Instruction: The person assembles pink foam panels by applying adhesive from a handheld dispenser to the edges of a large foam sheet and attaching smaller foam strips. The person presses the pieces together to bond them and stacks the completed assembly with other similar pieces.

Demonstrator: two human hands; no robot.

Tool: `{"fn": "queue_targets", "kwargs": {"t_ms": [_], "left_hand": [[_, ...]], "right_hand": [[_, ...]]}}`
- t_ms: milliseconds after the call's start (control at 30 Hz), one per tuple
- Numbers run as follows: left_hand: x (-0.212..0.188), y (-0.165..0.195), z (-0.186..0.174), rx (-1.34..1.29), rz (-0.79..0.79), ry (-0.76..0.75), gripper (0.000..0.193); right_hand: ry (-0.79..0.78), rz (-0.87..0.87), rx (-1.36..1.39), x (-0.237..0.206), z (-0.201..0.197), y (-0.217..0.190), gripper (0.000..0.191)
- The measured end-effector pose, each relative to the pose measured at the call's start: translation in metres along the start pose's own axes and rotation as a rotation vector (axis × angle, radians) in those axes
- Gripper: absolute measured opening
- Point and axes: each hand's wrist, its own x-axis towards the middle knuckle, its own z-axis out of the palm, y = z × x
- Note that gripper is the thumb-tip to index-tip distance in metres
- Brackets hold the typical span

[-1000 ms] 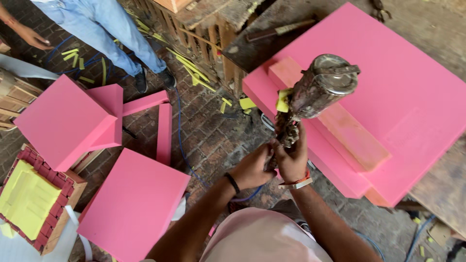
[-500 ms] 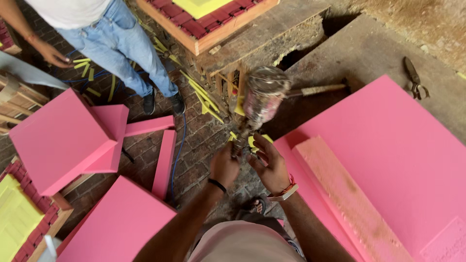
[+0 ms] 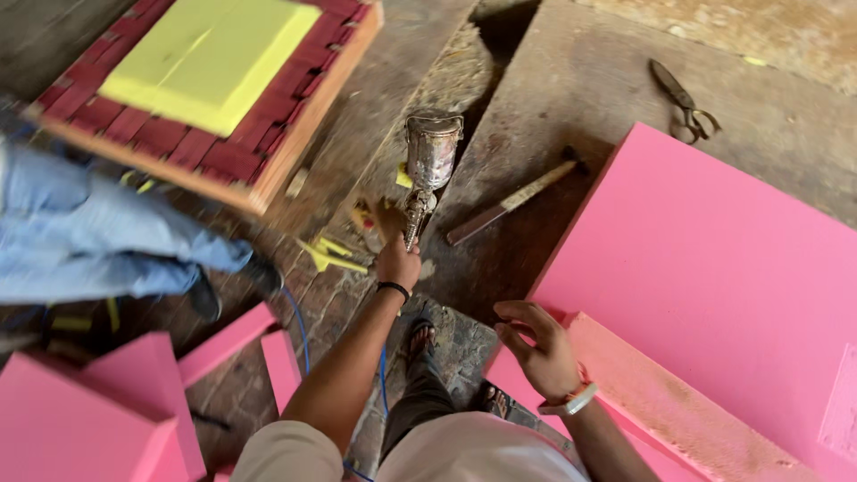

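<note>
Spraying is being readied: a spray gun (image 3: 429,170) is being gripped by the left hand (image 3: 398,264), while the right hand (image 3: 536,347), empty with fingers spread, is being held over the pink foam (image 3: 714,268).

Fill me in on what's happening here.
The person's left hand holds a grimy spray gun up by its handle, cup on top, over the worn floor. The right hand hangs open and empty above a pink foam sheet. Another person's jeans-clad leg shows on the left, beside a wooden frame with yellow foam.
</note>
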Motion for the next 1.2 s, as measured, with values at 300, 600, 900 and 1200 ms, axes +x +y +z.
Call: {"fn": "queue_targets", "kwargs": {"t_ms": [300,600,900,1200], "left_hand": [[0.114,0.004,0.069,0.236,0.011,-0.28,0.031],[0.1,-0.018,0.041,0.366,0.129,-0.576,0.05],[0.014,-0.106,-0.002,-0.079,0.027,-0.421,0.026],[-0.173,-0.163,-0.065,-0.365,-0.319,0.046,0.029]], "right_hand": [[0.274,0.19,0.02,0.037,0.025,-0.015,0.031],[0.223,0.308,0.098,0.043,0.034,-0.006,0.031],[-0.091,0.279,0.215,0.055,0.042,0.001,0.034],[-0.466,0.091,0.259,0.016,0.051,0.034,0.031]]}}
